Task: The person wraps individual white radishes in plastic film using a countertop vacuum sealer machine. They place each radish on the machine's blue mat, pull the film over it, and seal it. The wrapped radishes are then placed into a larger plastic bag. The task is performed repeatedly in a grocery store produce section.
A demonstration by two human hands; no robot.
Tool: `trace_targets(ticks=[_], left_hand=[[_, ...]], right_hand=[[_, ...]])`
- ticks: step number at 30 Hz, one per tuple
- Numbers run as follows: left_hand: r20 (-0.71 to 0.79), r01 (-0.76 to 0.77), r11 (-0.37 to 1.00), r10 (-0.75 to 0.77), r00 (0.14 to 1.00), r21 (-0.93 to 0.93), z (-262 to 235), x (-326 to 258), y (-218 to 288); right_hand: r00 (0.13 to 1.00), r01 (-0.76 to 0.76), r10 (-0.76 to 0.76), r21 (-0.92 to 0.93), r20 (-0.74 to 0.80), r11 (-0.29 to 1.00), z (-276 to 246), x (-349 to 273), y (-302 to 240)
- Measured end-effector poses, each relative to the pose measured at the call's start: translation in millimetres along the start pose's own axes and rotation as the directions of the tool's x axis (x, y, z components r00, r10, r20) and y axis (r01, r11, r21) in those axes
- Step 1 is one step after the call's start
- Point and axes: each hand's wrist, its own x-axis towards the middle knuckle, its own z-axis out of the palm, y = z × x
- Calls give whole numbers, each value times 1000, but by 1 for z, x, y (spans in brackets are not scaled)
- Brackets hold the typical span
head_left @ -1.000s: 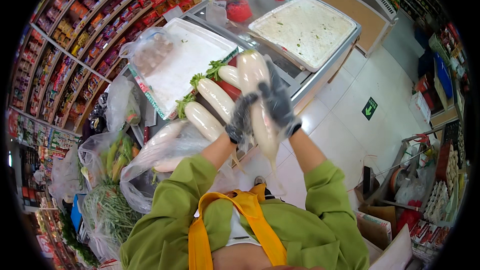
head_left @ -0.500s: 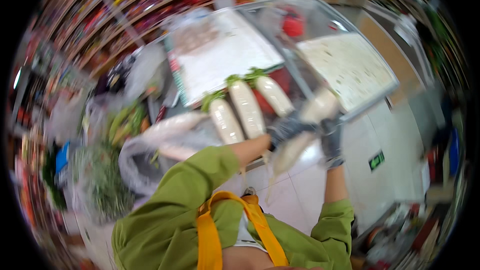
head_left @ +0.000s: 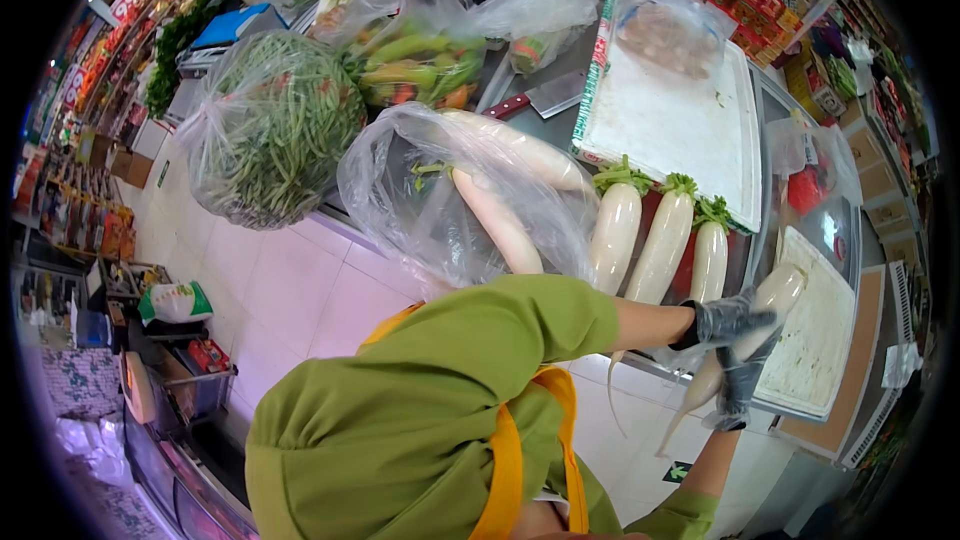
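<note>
In dark gloves, both of my hands grip a white daikon radish point(head_left: 783, 290) around its middle, over the table's right front edge. My left hand point(head_left: 730, 318) closes on it from the left, and my right hand point(head_left: 742, 380) closes from below. The radish slants, its thick end up over a white board and its thin root toward the floor. To the left, three daikons with cut green tops point(head_left: 663, 243) lie side by side. More daikons rest in and beside a clear plastic bag point(head_left: 385, 185), including a pale one point(head_left: 497, 222).
Behind the daikons are a white foam board point(head_left: 670, 130) with a bagged item on it and a cleaver point(head_left: 555, 95). Bags of green beans point(head_left: 290, 130) and peppers point(head_left: 415, 65) sit at the left. A stained white board point(head_left: 810, 340) lies at right. Shelves line the shop.
My view has swung left, so the table and bags appear shifted right. Both hands still hold the daikon, which remains tilted over the right end of the table.
</note>
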Motion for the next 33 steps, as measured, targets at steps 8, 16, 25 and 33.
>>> trace_targets(ticks=[8, 16, 25, 33], left_hand=[[567, -510, 437, 1, 824, 741, -221, -174, 62], [-307, 285, -314, -22, 951, 906, -363, -225, 127], [-363, 315, -258, -170, 916, 914, -382, -227, 154], [-40, 95, 354, -160, 986, 931, -448, -324, 97]], right_hand=[[991, -134, 94, -593, -98, 794, 15, 72, 53], [999, 11, -21, -309, -29, 951, 83, 89, -19], [760, 577, -178, -523, 625, 628, 431, 36, -126], [780, 516, -166, -468, 604, 718, 437, 30, -127]])
